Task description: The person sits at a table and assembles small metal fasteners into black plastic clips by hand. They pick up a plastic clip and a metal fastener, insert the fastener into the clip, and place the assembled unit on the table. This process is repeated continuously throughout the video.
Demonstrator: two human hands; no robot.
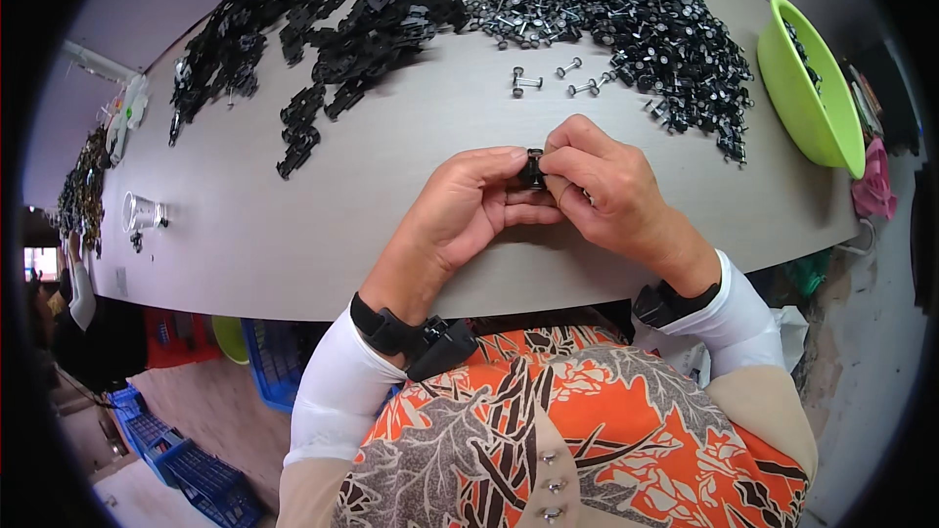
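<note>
Close to the table's near edge, my left hand point(469, 198) and my right hand point(608, 186) meet over a small black part point(534, 169). The left thumb and fingers grip it from the left, palm turned partly up. From the right, my right fingers pinch at its other side and partly cover it; whether they hold a second piece cannot be made out. Beyond my hands lie a few loose metal pins with round ends point(526, 83). Farther back, a large heap of such pins point(626, 10) stands beside a spread of flat black parts point(377, 34).
A lime-green basin point(827, 108) with dark pieces inside sits at the table's right edge. A clear plastic cup point(144, 211) lies at the left. Blue crates point(205, 479) stand on the floor at lower left. Another person's arm point(80, 284) reaches over the table's far left end.
</note>
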